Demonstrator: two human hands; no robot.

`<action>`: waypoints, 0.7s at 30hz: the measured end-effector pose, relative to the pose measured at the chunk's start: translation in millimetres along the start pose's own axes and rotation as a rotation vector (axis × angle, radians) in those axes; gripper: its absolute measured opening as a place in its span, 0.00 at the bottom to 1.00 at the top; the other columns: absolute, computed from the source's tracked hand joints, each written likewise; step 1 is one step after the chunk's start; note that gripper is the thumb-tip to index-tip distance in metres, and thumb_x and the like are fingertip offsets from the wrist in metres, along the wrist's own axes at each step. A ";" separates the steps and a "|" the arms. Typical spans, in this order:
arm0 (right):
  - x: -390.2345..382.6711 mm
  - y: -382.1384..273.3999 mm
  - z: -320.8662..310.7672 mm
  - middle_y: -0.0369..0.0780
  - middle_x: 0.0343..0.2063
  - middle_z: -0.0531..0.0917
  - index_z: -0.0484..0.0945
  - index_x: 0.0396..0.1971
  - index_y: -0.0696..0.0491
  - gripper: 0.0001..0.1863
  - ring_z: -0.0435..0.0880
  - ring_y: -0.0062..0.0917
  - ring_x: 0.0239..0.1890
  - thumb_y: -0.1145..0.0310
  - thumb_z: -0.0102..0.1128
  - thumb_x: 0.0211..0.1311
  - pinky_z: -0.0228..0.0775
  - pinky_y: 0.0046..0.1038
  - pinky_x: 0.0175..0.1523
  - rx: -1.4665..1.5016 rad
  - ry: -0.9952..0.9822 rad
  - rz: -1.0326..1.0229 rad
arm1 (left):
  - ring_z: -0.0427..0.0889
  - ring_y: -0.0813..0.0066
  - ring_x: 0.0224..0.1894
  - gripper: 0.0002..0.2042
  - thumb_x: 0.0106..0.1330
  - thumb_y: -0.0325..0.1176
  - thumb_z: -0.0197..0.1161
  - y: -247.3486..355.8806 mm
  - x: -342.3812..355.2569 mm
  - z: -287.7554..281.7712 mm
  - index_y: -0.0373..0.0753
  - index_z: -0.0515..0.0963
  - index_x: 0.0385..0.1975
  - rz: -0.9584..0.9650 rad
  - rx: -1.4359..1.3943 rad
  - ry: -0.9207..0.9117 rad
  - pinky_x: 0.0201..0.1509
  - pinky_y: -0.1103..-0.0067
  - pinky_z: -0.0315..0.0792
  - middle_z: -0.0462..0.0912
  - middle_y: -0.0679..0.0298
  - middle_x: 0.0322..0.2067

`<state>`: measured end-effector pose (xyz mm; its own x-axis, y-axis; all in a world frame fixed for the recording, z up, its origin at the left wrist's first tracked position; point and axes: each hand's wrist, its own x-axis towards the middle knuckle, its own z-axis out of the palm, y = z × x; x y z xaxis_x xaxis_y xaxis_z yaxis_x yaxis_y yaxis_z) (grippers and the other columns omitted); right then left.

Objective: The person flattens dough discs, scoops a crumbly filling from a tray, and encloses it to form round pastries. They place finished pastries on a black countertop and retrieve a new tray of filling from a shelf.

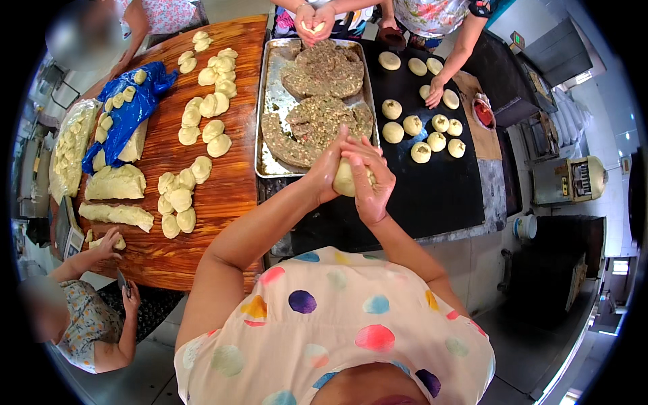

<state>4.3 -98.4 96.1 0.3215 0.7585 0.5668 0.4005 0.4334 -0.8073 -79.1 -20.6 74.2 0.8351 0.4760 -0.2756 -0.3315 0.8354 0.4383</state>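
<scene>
My left hand point(327, 169) and my right hand point(370, 182) are closed together round a pale ball of dough point(345, 178), above the near edge of the table. Their fingers overlap at the top, so part of the dough is hidden. Just beyond them is a metal tray point(260, 128) with mounds of brownish minced filling point(324, 71) flecked with green and white bits. To the right, several round filled buns point(420, 152) sit on a black baking sheet point(432, 196), some with dark filling showing at the pleated top. Flattened dough pieces point(212, 128) lie in overlapping clusters on the wooden table at the left.
Thick dough strips point(116, 182), a blue plastic bag point(145, 88) and dough pieces under clear plastic point(71, 142) lie further left. A co-worker there holds a blade point(123, 283). Across the table other people handle dough; one hand point(435, 91) reaches over the buns. A red-filled bowl point(483, 111) stands far right.
</scene>
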 end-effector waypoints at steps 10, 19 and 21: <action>-1.3 50.9 9.5 0.48 0.43 0.83 0.76 0.49 0.65 0.16 0.82 0.39 0.50 0.73 0.44 0.69 0.59 0.44 0.67 -0.210 0.201 -0.033 | 0.81 0.74 0.38 0.18 0.74 0.49 0.45 -24.1 21.6 -1.5 0.39 0.73 0.44 0.148 0.048 0.383 0.42 0.76 0.78 0.80 0.62 0.36; 30.2 103.0 -35.5 0.46 0.35 0.84 0.78 0.30 0.58 0.18 0.83 0.30 0.38 0.61 0.47 0.73 0.75 0.31 0.48 0.450 0.384 0.770 | 0.74 0.64 0.57 0.29 0.73 0.58 0.41 -8.9 82.5 -6.8 0.37 0.70 0.55 -0.132 -0.113 0.136 0.62 0.68 0.69 0.74 0.56 0.54; 52.8 140.8 -72.7 0.46 0.35 0.84 0.77 0.31 0.57 0.17 0.83 0.32 0.39 0.59 0.47 0.72 0.77 0.32 0.45 1.007 0.513 0.980 | 0.70 0.58 0.62 0.32 0.71 0.59 0.42 10.0 94.2 0.3 0.35 0.68 0.58 -0.171 -0.048 0.137 0.66 0.62 0.65 0.69 0.53 0.60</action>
<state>140.1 -32.7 24.3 0.4496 0.7828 -0.4303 -0.8218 0.1739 -0.5425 -3.6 32.5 52.9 0.8148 0.3564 -0.4573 -0.2132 0.9177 0.3353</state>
